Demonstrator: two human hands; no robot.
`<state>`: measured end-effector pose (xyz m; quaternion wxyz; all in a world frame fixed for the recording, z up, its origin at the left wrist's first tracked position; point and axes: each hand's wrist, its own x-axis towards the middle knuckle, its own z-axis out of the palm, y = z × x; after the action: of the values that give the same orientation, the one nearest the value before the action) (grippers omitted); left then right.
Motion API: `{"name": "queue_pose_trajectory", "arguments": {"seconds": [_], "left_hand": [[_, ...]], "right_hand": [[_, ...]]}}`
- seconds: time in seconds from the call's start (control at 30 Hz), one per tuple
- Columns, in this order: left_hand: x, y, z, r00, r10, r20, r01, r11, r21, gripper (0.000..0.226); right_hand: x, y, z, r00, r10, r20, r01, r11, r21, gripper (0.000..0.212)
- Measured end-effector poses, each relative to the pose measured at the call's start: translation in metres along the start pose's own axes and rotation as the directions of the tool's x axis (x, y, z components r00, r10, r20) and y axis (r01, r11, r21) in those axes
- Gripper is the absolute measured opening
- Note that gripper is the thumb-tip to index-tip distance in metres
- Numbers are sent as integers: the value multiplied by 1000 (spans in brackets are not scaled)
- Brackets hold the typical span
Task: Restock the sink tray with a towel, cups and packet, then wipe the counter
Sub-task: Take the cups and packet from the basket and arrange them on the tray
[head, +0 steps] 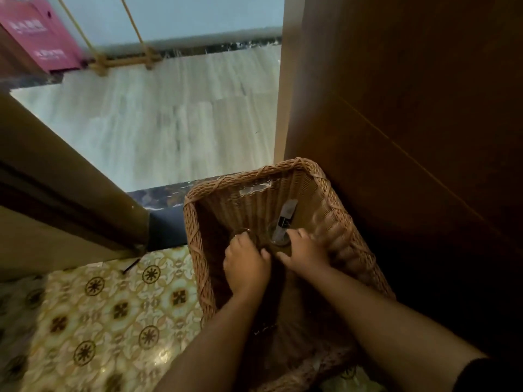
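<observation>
Both forearms reach into a wicker basket on patterned floor; left hand curls over a dim glass cup, its grip hard to read; right hand closes on a second cup holding a packet; pale tiles beyond; wood panel right.

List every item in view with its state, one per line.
Wicker basket: upright on the floor, open-topped, against the wooden panel.
Left hand: inside the basket, closed on a clear cup.
Right hand: inside the basket, gripping a second clear cup.
Packet: standing tilted in that cup.
</observation>
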<state>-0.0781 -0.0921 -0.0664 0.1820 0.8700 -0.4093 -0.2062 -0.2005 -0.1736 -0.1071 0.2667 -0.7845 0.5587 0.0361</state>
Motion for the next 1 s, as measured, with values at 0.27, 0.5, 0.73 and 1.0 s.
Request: {"name": "queue_pose_trajectory", "arguments": {"seconds": [0.27, 0.5, 0.73, 1.0], "left_hand": [[74, -52, 120, 874, -483, 57, 484, 850, -209, 86], [99, -74, 169, 857, -502, 118, 505, 771, -388, 114], [109, -85, 176, 873, -477, 105, 466, 750, -470, 113], [110, -82, 176, 877, -468, 109, 465, 768, -440, 104]], "right_hand": [[92, 35, 92, 984, 158, -76, -114, 904, 413, 90], [122, 47, 142, 982, 185, -36, -145, 860, 490, 122], [136, 50, 148, 974, 225, 27, -201, 801, 564, 112], [134, 48, 144, 982, 190, -24, -145, 821, 552, 100]]}}
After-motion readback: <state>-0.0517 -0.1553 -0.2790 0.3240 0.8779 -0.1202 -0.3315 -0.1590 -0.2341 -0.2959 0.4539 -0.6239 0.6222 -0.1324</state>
